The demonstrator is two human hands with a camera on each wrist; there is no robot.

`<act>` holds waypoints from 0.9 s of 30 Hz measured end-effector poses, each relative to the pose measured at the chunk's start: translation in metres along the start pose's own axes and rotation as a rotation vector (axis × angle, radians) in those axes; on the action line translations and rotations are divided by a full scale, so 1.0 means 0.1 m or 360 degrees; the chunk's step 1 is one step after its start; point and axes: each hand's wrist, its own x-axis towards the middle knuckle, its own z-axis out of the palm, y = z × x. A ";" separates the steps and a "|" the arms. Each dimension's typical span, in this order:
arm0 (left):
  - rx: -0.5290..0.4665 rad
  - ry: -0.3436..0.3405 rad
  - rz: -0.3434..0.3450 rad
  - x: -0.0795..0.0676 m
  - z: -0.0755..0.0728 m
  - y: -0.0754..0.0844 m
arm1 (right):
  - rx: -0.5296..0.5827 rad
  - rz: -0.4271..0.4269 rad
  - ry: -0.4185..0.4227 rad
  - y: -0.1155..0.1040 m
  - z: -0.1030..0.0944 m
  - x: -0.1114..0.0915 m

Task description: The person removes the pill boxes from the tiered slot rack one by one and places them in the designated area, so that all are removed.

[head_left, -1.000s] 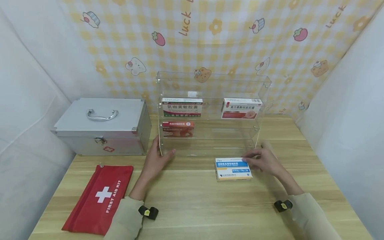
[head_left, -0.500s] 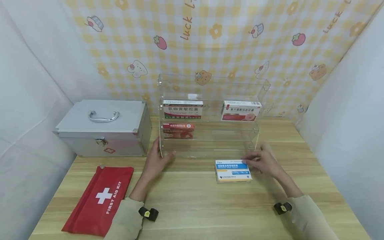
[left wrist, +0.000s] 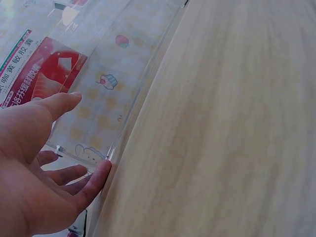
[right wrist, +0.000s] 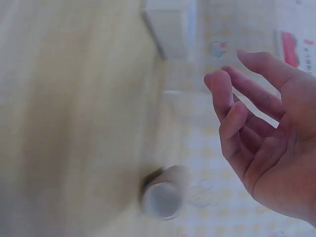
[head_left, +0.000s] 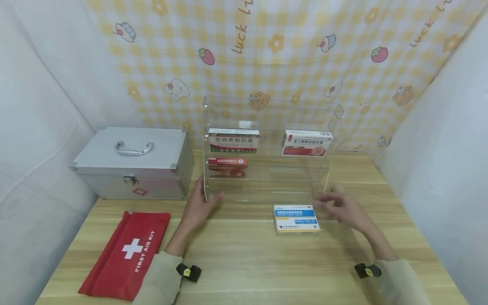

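A clear acrylic display rack (head_left: 267, 186) stands at the back middle of the table. My left hand (head_left: 201, 207) grips its lower left side, thumb in front and fingers behind the side panel; the left wrist view shows the little finger at the bottom corner. A white and blue medicine box (head_left: 296, 219) lies flat before the rack. My right hand (head_left: 343, 208) is just right of that box, fingers loosely bent and holding nothing. On the rack are a green and white medicine box (head_left: 234, 142), a red medicine box (head_left: 228, 168) and a white and red medicine box (head_left: 306, 144).
A silver metal case (head_left: 131, 165) with a top handle stands left of the rack. In front of it lies a red first aid pouch (head_left: 126, 254). The right wrist view shows a small cylinder with a pale round end (right wrist: 163, 200). A checked cloth (head_left: 289, 51) hangs behind.
My right hand has let go of the white and blue medicine box and moved slightly right. The box stays flat on the table. My left hand keeps its place at the rack.
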 end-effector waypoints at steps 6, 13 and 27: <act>-0.0011 0.0017 0.0010 -0.01 -0.02 -0.01 | -0.0108 -0.0160 0.0023 -0.38 -0.08 0.17; -0.0011 0.0035 0.0035 0.00 0.00 0.01 | -0.0136 -0.0348 0.0000 -1.03 -0.02 0.45; -0.0010 0.0064 0.0055 0.00 0.01 -0.01 | -0.0070 -0.0604 -0.0054 -1.81 0.32 1.06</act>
